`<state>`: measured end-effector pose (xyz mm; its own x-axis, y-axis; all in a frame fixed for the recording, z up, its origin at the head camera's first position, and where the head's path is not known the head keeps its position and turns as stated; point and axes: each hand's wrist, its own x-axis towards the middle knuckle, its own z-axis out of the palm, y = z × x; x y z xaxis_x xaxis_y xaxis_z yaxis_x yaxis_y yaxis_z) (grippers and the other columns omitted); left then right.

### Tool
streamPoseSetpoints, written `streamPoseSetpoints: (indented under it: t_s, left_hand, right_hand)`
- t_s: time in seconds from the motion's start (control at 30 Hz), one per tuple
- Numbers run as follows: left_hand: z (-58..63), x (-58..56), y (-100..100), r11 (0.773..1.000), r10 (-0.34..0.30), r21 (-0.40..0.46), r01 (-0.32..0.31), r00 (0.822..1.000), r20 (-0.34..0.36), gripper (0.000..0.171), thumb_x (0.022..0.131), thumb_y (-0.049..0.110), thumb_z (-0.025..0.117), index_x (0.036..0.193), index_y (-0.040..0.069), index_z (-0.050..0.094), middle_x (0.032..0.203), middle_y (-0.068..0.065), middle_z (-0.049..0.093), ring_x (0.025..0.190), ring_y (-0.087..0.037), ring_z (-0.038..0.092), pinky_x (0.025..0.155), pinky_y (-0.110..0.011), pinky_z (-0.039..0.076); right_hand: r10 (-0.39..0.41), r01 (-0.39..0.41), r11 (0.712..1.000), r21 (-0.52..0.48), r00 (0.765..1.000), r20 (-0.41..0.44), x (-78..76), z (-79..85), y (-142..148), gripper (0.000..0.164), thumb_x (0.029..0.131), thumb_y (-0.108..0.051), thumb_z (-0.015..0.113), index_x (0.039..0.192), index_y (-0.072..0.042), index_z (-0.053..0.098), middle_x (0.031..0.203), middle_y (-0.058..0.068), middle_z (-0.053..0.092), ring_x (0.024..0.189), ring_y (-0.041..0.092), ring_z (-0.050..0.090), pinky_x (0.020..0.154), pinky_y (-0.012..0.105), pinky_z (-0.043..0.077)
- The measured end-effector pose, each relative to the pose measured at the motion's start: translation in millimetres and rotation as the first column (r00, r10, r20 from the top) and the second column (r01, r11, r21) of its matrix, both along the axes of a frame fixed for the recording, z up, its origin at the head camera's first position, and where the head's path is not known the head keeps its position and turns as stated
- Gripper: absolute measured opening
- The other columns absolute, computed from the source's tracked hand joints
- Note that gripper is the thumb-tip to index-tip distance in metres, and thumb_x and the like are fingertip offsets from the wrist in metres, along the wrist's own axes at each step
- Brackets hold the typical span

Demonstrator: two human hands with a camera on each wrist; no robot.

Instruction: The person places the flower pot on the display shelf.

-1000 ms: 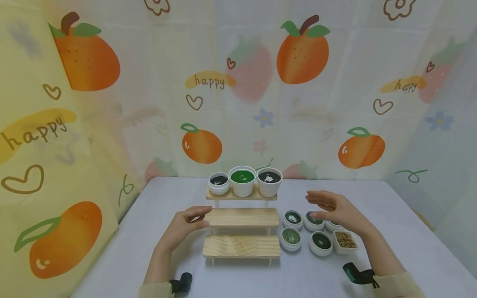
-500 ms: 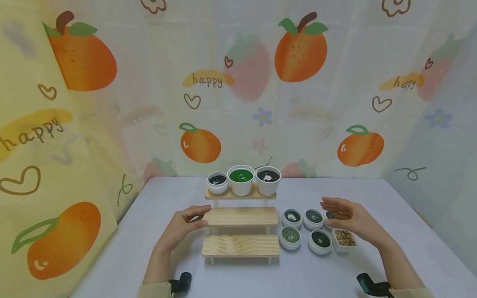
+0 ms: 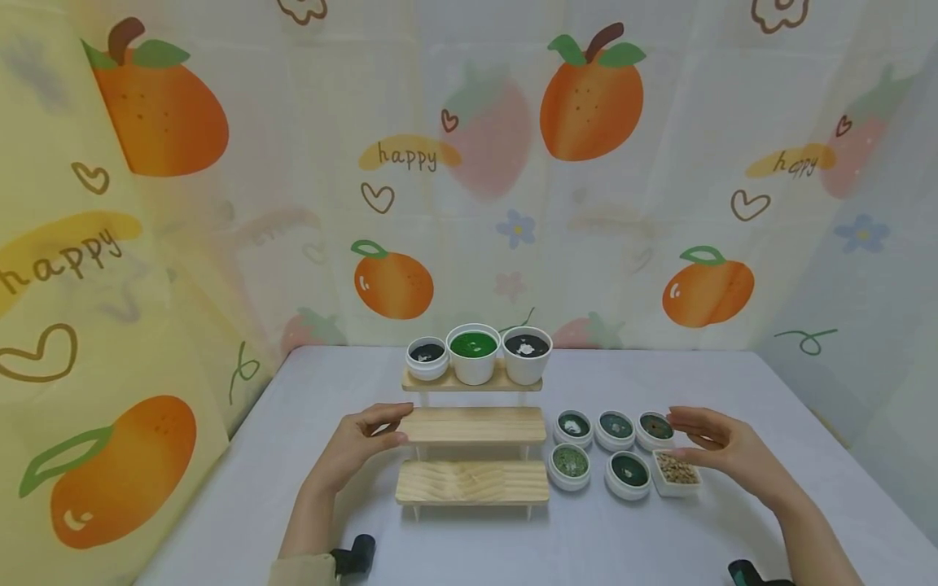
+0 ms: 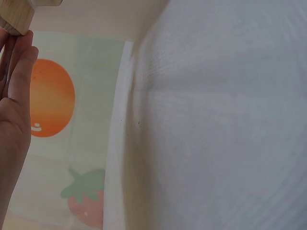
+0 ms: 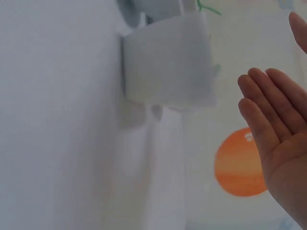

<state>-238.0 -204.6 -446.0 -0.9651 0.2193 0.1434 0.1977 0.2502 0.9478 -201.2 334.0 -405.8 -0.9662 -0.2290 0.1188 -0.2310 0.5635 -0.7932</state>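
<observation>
In the head view my left hand [image 3: 361, 446] touches the left end of the middle wooden shelf [image 3: 476, 426]; in the left wrist view its fingertips meet the end of a wooden board [image 4: 18, 17]. My right hand [image 3: 733, 450] hovers, fingers extended and holding nothing, beside a round white bowl [image 3: 655, 428] with dark green contents. Its thumb is over or close to a square white dish [image 3: 677, 490] of beige bits. The right wrist view shows that hand [image 5: 283, 124] apart from a blurred white dish [image 5: 168, 62].
On the top shelf [image 3: 472, 386] stand a small bowl [image 3: 427, 359], a cup with green contents [image 3: 473, 355] and a dark-filled cup [image 3: 526, 356]. The lower shelf [image 3: 472, 483] is bare. More round bowls [image 3: 570, 466] stand on the white tablecloth, right of the stand. A printed curtain hangs behind.
My right hand has moved right and slightly down, from over the bowls to the rightmost round bowl and the square dish. My left hand has stayed at the middle shelf's end.
</observation>
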Motion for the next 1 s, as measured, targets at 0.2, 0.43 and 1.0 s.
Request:
streamPoseSetpoints:
  t_s: [0.2, 0.43, 1.0]
  left_hand:
    - [-0.7, -0.5, 0, 1.000, -0.010, -0.001, 0.010, 1.000, -0.012, 0.047, 0.083, 0.022, 0.079, 0.127, 0.013, 0.067, 0.130, -0.005, 0.066, 0.116, 0.005, 0.057, 0.104, -0.011, 0.041]
    - [-1.5, -1.1, 0, 1.000, -0.008, -0.012, 0.008, 1.000, -0.018, 0.046, 0.084, 0.022, 0.078, 0.127, 0.014, 0.067, 0.132, -0.011, 0.064, 0.117, 0.005, 0.056, 0.105, -0.012, 0.040]
    - [-1.1, -0.7, 0, 1.000, 0.006, -0.021, -0.006, 1.000, -0.004, 0.048, 0.083, 0.024, 0.079, 0.128, 0.013, 0.067, 0.128, 0.003, 0.067, 0.117, 0.008, 0.056, 0.102, -0.009, 0.043]
  right_hand:
    - [-0.037, 0.035, 0.999, 0.032, 0.997, 0.062, -0.4, -11.8, 14, 0.059, 0.089, -0.023, 0.073, 0.139, 0.000, 0.051, 0.131, 0.009, 0.065, 0.105, -0.018, 0.056, 0.088, 0.007, 0.049]
    - [-0.012, 0.012, 1.000, 0.000, 0.992, 0.125, -2.9, -26.5, 25, 0.055, 0.090, -0.020, 0.071, 0.137, 0.001, 0.053, 0.130, 0.012, 0.066, 0.106, -0.015, 0.058, 0.088, 0.011, 0.049]
    - [0.111, -0.083, 0.992, -0.098, 0.937, 0.331, -5.3, -45.3, 40, 0.073, 0.084, -0.017, 0.073, 0.146, 0.005, 0.040, 0.130, -0.013, 0.057, 0.106, -0.014, 0.054, 0.086, 0.014, 0.049]
